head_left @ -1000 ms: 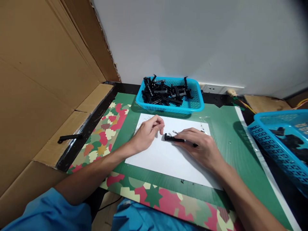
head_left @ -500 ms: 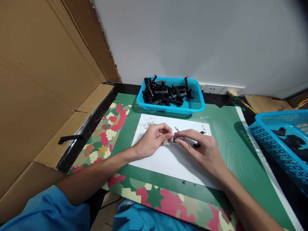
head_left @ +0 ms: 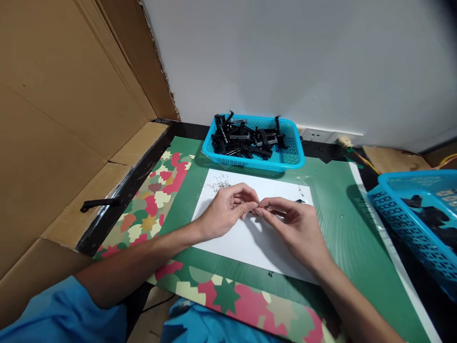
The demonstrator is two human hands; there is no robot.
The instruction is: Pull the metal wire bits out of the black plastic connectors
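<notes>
Head view: my left hand (head_left: 228,207) has met my right hand (head_left: 299,227), permitting joint work over white rectangular paper (head_left: 246,245), grips indiscernible.

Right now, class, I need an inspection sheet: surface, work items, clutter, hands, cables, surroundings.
Surface: green mat with patterned border; white paper on top.
Work items: black parts heaped in far blue basket; dark pieces in right blue basket.
Clutter: small thin pieces near the paper's far-left corner; black bar at left.
Hands: left hand and right hand meet above the paper; what they hold is largely hidden.
Cables: yellow cable by wall plug; thin dark cable at lower left.
Surroundings: cardboard left, white wall behind.
</notes>
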